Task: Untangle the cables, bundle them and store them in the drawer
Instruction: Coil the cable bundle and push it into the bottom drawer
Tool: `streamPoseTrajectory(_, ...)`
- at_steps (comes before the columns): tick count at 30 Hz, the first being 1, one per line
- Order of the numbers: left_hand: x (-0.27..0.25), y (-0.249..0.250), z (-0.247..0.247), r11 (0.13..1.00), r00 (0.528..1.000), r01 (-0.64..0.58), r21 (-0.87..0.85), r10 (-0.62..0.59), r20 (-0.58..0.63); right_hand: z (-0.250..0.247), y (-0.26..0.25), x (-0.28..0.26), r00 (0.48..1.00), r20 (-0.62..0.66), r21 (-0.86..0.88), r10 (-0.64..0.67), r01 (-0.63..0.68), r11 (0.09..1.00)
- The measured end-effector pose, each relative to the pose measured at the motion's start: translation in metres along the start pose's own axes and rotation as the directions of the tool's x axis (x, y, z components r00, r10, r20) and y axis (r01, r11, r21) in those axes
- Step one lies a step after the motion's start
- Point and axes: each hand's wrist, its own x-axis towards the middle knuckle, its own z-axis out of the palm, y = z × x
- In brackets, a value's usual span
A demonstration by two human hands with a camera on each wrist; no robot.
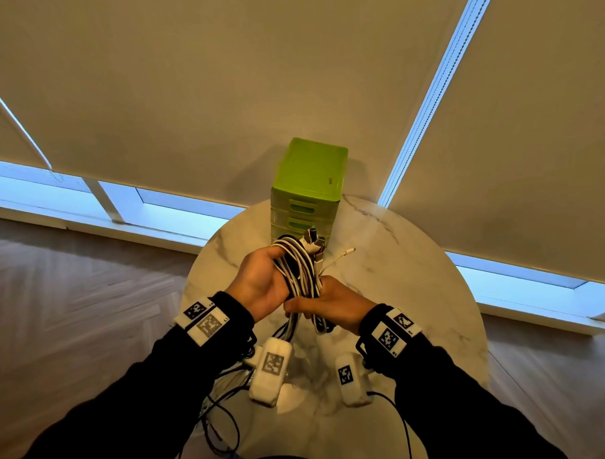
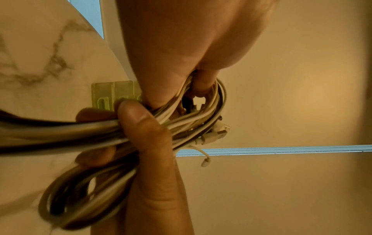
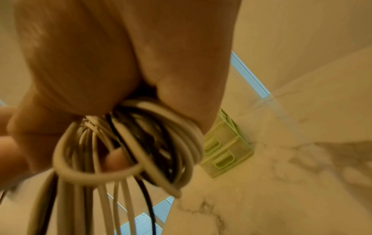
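A coiled bundle of white and black cables [image 1: 297, 269] is held above the round marble table [image 1: 416, 294]. My left hand [image 1: 261, 282] grips the upper part of the coil, and its fingers curl round the strands [image 2: 201, 89]. Lower down, my right hand [image 1: 326, 305] grips the bundle, its thumb [image 2: 145, 127] laid across the cables [image 2: 60, 132]. The right wrist view shows the loops [image 3: 161, 143] packed under the palm. Several plugs [image 1: 315, 242] stick out at the top, and one white connector [image 1: 348, 251] points right. The green drawer unit [image 1: 308, 191] stands behind, drawers closed.
The drawer unit [image 3: 225, 152] sits at the table's far edge, against drawn roller blinds [image 1: 220, 77]. Wood floor [image 1: 73, 289] lies to the left of the table. Thin black wires [image 1: 222, 424] hang from my wrist cameras below my hands.
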Motion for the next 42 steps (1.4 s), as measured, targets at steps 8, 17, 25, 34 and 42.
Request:
streamPoseTrajectory(8,0.005,0.011,0.009,0.992,0.992,-0.105,0.076,0.1,0.074,0.002,-0.002,-0.009,1.0,-0.011,0.152,-0.028,0.03,0.988)
streamPoseTrajectory(17,0.005,-0.001,0.004,0.826,0.929,-0.368,0.427,0.305,0.211,0.011,-0.008,-0.005,1.0,0.006,-0.051,0.025,-0.025,0.998)
streamPoseTrajectory(25,0.007,-0.003,0.009,0.689,0.865,-0.493,0.531,0.457,0.209,0.005,-0.011,-0.009,0.998,0.043,-0.019,-0.053,0.053,0.998)
streamPoseTrajectory(34,0.015,0.0,-0.005,0.851,0.905,-0.411,0.326,0.336,0.262,0.007,-0.007,-0.003,0.995,-0.094,0.27,-0.03,0.054,0.961)
streamPoseTrajectory(42,0.003,-0.044,-0.061,0.433,0.875,-0.38,0.817,-0.117,0.469,-0.006,-0.026,0.004,0.967,-0.25,0.503,-0.04,0.165,0.848)
